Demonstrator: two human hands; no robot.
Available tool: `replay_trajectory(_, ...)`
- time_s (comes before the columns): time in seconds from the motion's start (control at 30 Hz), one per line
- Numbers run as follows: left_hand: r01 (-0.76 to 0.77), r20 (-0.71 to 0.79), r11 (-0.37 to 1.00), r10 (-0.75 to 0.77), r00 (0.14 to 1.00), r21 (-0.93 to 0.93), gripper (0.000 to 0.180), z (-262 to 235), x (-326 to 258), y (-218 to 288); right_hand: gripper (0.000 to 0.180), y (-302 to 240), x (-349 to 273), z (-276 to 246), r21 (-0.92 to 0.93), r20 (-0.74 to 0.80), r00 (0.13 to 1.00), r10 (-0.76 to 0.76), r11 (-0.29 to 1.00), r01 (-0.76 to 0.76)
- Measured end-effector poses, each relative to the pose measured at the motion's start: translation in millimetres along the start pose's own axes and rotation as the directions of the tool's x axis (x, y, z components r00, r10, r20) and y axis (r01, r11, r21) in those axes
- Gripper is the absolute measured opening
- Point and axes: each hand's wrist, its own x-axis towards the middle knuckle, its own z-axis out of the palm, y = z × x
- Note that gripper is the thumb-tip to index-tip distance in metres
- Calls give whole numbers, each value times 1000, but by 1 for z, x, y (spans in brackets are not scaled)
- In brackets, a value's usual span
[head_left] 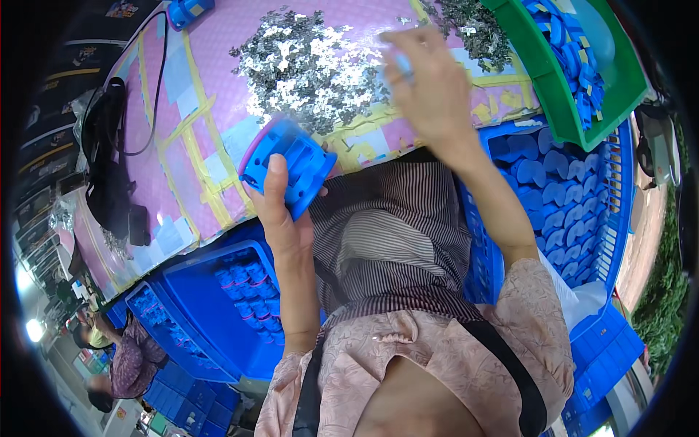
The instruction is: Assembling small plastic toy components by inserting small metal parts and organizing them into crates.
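My left hand (285,207) is closed round a blue plastic spool-like housing (287,164) with a pink rim, its thumb lying along the near side. The housing is tilted and held at the table's near edge, with hollows showing in its side. Just beyond it spreads a heap of small silvery metal pieces (309,73) on the table. My right hand (429,91) hovers at the right side of that heap. Its fingers are smeared by motion, so whether they hold a piece does not show.
The pink table (164,138) is patched with yellow tape. A darker metal pile (477,33) lies beside a green tray (539,80) of blue parts. Blue crates (193,284) and a blue basket (619,197) hold more blue parts. A black cable (162,95) lies left. Another person (135,357) sits lower left.
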Motion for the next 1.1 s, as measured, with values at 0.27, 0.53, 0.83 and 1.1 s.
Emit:
replay_trajectory(0.27, 50, 96, 999, -51, 994, 15, 69, 2, -4, -2, 19, 42, 2, 10, -386, 139, 985, 98, 922, -37)
replay_trajectory(0.53, 78, 149, 986, -56, 987, -146, 72, -12, -2, -2, 17, 23, 2, 15, 342, 117, 987, 111, 928, -146)
replay_trajectory(0.83, 146, 174, 970, -113, 978, -192, 73, -5, -10, 4, 16, -45, -15, -11, 598, 756, 646, 107, 287, -748)
replay_trajectory(1.1, 137, 132, 985, -123, 984, -105, 68, -16, -11, 3, 11, -58, -26, -3, 716, 662, 744, 91, 217, -664)
